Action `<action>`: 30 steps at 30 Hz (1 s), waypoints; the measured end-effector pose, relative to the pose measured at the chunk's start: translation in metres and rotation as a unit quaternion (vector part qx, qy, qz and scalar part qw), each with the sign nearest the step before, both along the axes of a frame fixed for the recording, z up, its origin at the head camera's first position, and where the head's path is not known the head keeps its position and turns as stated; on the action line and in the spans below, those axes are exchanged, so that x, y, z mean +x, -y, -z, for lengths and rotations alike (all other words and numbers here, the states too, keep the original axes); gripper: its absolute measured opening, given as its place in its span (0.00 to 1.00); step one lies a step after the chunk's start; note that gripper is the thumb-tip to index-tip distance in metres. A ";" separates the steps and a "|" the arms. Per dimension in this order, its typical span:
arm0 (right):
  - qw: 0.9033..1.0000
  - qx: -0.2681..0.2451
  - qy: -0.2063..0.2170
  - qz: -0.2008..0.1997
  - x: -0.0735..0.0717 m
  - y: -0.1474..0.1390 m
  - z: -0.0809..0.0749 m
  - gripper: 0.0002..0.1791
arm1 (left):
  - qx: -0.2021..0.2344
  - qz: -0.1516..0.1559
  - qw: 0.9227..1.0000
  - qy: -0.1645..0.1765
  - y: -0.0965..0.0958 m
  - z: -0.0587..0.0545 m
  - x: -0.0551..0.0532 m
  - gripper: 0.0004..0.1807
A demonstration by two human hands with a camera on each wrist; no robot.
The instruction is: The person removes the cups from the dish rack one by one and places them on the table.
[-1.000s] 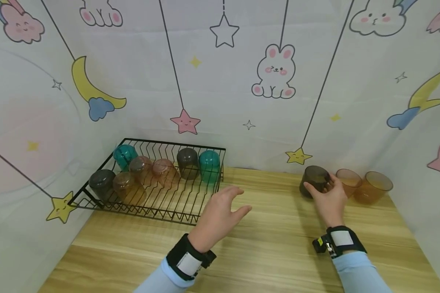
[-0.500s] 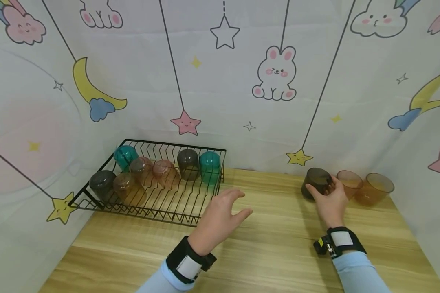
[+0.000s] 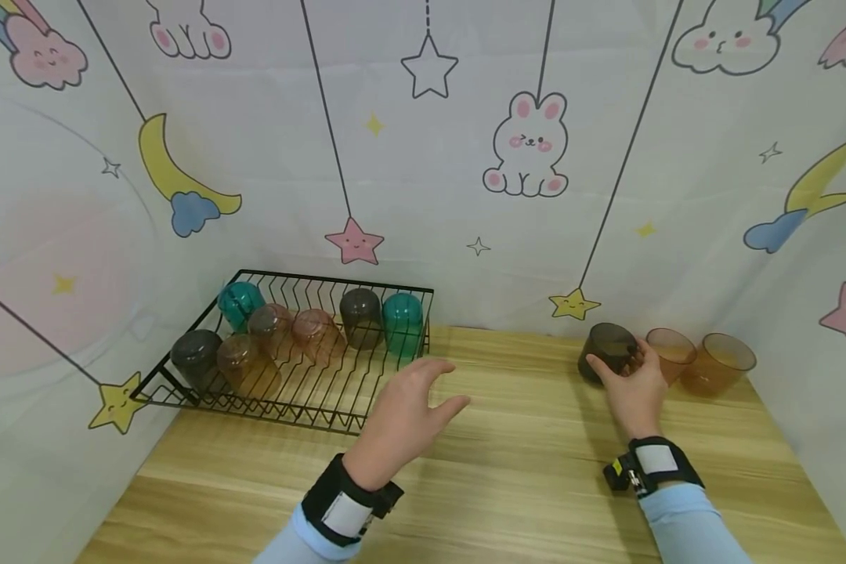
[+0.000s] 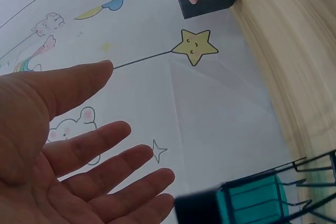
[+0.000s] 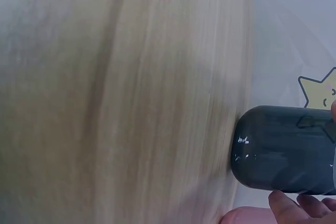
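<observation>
At the back right of the table, my right hand [image 3: 636,392] holds a dark grey see-through cup [image 3: 601,345], thumb on one side and fingers on the other. The cup stands upright, mouth up; in the right wrist view its rounded base [image 5: 249,148] meets the wood. Just right of it are a pink cup [image 3: 670,348] and an amber cup [image 3: 722,364], both upright. My left hand [image 3: 405,411] hovers by the rack's front right corner, fingers spread from the thumb. Nothing lies in that palm [image 4: 31,156] in the left wrist view.
A black wire rack [image 3: 310,415] stands at the back left. Several upside-down cups sit in it: teal [image 3: 403,321], dark grey [image 3: 361,317], pink [image 3: 317,333] and amber [image 3: 249,368]. White printed cloth [image 3: 465,157] walls the wooden table [image 3: 522,478] at back and sides.
My left hand has shifted slightly left and toward me in the last half second. The right hand and the dark grey cup stay in place.
</observation>
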State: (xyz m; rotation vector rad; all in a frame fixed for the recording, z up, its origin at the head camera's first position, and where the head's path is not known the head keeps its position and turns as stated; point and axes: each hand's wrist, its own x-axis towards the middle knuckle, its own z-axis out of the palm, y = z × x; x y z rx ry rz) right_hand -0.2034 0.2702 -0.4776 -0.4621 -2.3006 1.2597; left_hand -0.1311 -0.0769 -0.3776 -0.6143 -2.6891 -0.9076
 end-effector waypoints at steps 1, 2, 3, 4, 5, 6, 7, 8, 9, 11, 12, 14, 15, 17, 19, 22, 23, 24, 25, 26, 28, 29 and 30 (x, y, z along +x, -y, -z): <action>1.000 0.000 0.000 -0.002 0.001 0.000 0.000 0.51 | 0.001 -0.003 1.000 -0.004 0.003 -0.002 0.000 0.24; 1.000 0.001 0.001 -0.003 0.002 0.000 -0.001 0.52 | 0.001 -0.006 1.000 -0.010 0.006 -0.004 -0.001 0.24; 1.000 0.003 0.002 -0.005 0.003 0.000 -0.002 0.52 | 0.000 -0.012 1.000 -0.016 0.009 -0.006 -0.002 0.24; 1.000 0.005 0.004 -0.008 0.005 0.001 -0.003 0.53 | 0.001 -0.018 1.000 -0.021 0.013 -0.008 -0.003 0.24; 1.000 0.009 0.006 -0.011 0.007 0.001 -0.003 0.54 | 0.001 -0.024 0.999 -0.027 0.017 -0.010 -0.004 0.24; 1.000 0.014 0.007 -0.013 0.009 0.002 -0.004 0.54 | 0.000 -0.032 0.999 -0.032 0.021 -0.013 -0.005 0.24; 1.000 0.018 0.006 -0.017 0.010 0.002 -0.005 0.55 | -0.002 -0.040 0.999 -0.036 0.026 -0.015 -0.006 0.24; 1.000 0.023 0.005 -0.021 0.012 0.003 -0.006 0.55 | -0.002 -0.049 0.998 -0.036 0.031 -0.018 -0.007 0.25; 0.999 0.027 0.003 -0.025 0.014 0.003 -0.007 0.55 | -0.005 -0.057 0.998 -0.038 0.036 -0.020 -0.007 0.25; 0.999 0.043 -0.001 -0.031 0.017 0.004 -0.011 0.55 | -0.012 -0.071 0.997 -0.041 0.047 -0.025 -0.009 0.28; 0.998 0.052 -0.005 -0.034 0.019 0.004 -0.014 0.55 | -0.016 -0.077 0.996 -0.040 0.053 -0.029 -0.009 0.29; 0.997 0.067 -0.012 -0.038 0.024 0.005 -0.021 0.55 | -0.026 -0.090 0.995 -0.039 0.065 -0.035 -0.010 0.32; 0.996 0.076 -0.014 -0.038 0.026 0.006 -0.025 0.55 | -0.034 -0.098 0.994 -0.041 0.071 -0.038 -0.012 0.33; 0.995 0.087 -0.023 -0.037 0.031 0.009 -0.033 0.54 | -0.045 -0.114 0.992 -0.043 0.082 -0.042 -0.015 0.36; 0.994 0.093 -0.035 -0.035 0.035 0.013 -0.041 0.53 | -0.055 -0.125 0.989 -0.047 0.089 -0.045 -0.020 0.39; 0.992 0.102 -0.058 -0.041 0.043 0.023 -0.051 0.52 | -0.068 -0.136 0.987 -0.049 0.096 -0.045 -0.028 0.44; 0.991 0.109 -0.065 -0.047 0.045 0.027 -0.055 0.52 | -0.072 -0.138 0.987 -0.047 0.098 -0.045 -0.031 0.45; 0.989 0.118 -0.071 -0.055 0.048 0.031 -0.058 0.52 | -0.076 -0.141 0.986 -0.043 0.099 -0.044 -0.034 0.47; 0.987 0.125 -0.076 -0.066 0.050 0.035 -0.061 0.51 | -0.081 -0.143 0.986 -0.038 0.101 -0.044 -0.037 0.48; 0.985 0.134 -0.080 -0.079 0.052 0.039 -0.064 0.51 | -0.085 -0.147 0.985 -0.035 0.102 -0.044 -0.041 0.50; 0.980 0.150 -0.080 -0.106 0.057 0.047 -0.068 0.49 | -0.098 -0.155 0.983 -0.029 0.106 -0.043 -0.049 0.52; 0.978 0.155 -0.077 -0.119 0.059 0.051 -0.070 0.48 | -0.105 -0.159 0.981 -0.025 0.109 -0.042 -0.053 0.52; 0.976 0.158 -0.072 -0.132 0.061 0.055 -0.071 0.48 | -0.111 -0.164 0.980 -0.021 0.111 -0.042 -0.057 0.53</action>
